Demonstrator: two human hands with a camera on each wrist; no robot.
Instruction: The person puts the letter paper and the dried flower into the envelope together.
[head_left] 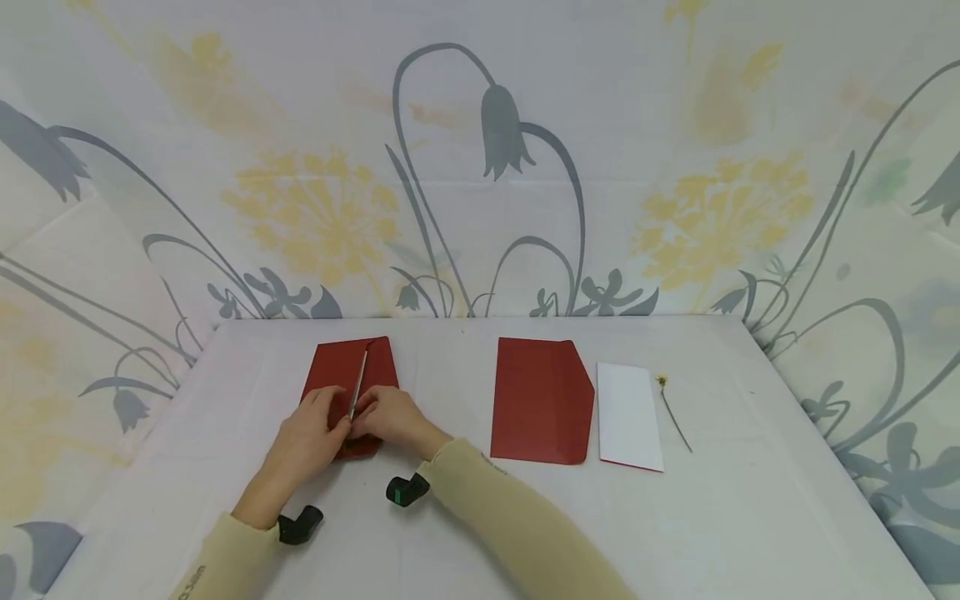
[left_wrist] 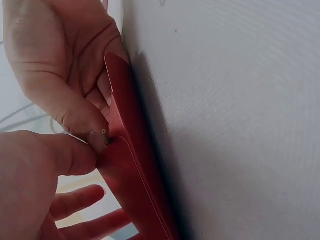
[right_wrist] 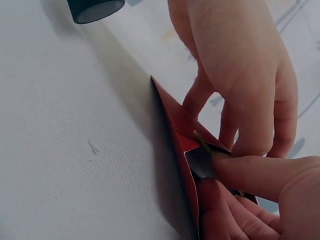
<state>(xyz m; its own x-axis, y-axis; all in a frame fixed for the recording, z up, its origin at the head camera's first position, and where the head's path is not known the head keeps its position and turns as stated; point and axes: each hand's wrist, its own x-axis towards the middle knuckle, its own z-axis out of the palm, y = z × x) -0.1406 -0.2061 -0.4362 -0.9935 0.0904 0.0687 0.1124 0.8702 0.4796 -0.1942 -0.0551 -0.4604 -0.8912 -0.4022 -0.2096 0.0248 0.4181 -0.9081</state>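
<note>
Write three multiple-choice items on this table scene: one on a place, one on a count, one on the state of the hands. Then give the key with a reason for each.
1. Where does the white paper sheet lie?
A. right of the free dark red paper envelope
B. under the hands
C. left of both envelopes

2. How many red envelopes are on the white cloth-covered table?
A. one
B. two
C. four

3. What are the left hand and right hand doing?
A. lying flat, apart
B. pinching the dark red envelope with the thin stem
C. lifting the dried flower

Key: 1 A, it borders that envelope's right edge. 2 B, one is held and one is free. 3 B, both hands' fingertips meet on its near end.
</note>
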